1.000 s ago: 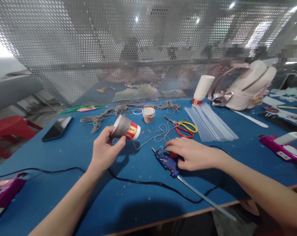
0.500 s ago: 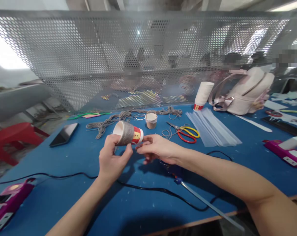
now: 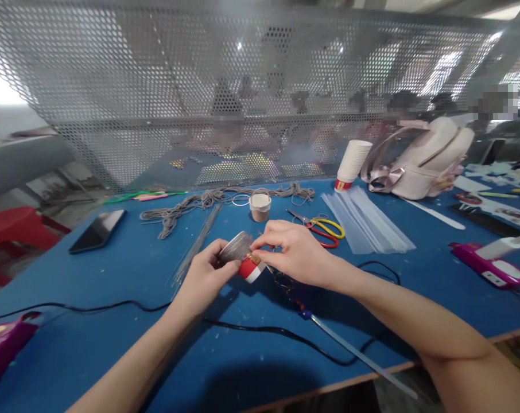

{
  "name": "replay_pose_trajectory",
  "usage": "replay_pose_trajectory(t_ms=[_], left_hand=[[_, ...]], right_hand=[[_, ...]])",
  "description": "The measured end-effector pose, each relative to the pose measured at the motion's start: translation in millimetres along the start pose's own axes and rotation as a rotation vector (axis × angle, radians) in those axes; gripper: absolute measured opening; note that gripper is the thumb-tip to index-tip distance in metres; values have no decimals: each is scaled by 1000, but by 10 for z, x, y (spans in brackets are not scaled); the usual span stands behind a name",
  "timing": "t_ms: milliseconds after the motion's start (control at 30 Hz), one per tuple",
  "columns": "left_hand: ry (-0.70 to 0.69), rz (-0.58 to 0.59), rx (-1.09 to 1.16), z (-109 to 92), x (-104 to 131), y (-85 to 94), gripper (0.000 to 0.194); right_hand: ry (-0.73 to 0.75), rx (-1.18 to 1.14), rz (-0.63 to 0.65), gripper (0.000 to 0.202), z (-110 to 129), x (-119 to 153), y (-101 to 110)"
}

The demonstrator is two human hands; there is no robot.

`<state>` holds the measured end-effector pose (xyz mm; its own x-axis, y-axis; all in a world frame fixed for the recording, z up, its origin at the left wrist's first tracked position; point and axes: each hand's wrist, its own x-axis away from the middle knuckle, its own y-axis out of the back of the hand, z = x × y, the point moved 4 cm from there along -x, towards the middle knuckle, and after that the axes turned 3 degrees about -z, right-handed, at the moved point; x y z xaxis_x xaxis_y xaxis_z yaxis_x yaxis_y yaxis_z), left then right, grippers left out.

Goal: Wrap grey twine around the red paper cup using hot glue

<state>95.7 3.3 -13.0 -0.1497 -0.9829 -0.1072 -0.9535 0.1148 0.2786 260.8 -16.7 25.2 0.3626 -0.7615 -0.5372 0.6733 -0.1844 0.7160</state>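
My left hand (image 3: 208,272) is wrapped round a paper cup (image 3: 252,271), red and white at its base, with grey cord (image 3: 236,248) wound round its upper part. The cup lies tilted, its mouth toward the upper left. Against the cup's side, my right hand (image 3: 286,246) has thumb and forefinger pinched at the edge of the winding, apparently on the cord; the fingers partly hide the spot. Behind the hands stands a small brown cup with a white top (image 3: 260,207). Scissors (image 3: 324,228) with red and yellow handles lie beyond my right hand.
A hank of grey cord (image 3: 169,215) stretches along the back. Translucent strips (image 3: 363,221), stacked paper cups (image 3: 353,163) and a pale backpack (image 3: 427,163) are at right. A phone (image 3: 99,230) lies left. A glue gun (image 3: 305,314) and black cable (image 3: 281,331) are near my right forearm.
The cup has turned, its base swinging down and toward me. My right hand has moved from the cup's base up to the edge of the wound cord and closed into a pinch.
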Motion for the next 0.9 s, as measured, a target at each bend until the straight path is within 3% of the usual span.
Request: replay_pose_trajectory(t_ms=[200, 900], left_hand=[[82, 93, 97, 56, -12, -72, 12], [71, 113, 128, 37, 16, -79, 10]], right_hand=[[23, 23, -22, 10, -33, 13, -40], [-92, -28, -32, 9, -35, 41, -22]])
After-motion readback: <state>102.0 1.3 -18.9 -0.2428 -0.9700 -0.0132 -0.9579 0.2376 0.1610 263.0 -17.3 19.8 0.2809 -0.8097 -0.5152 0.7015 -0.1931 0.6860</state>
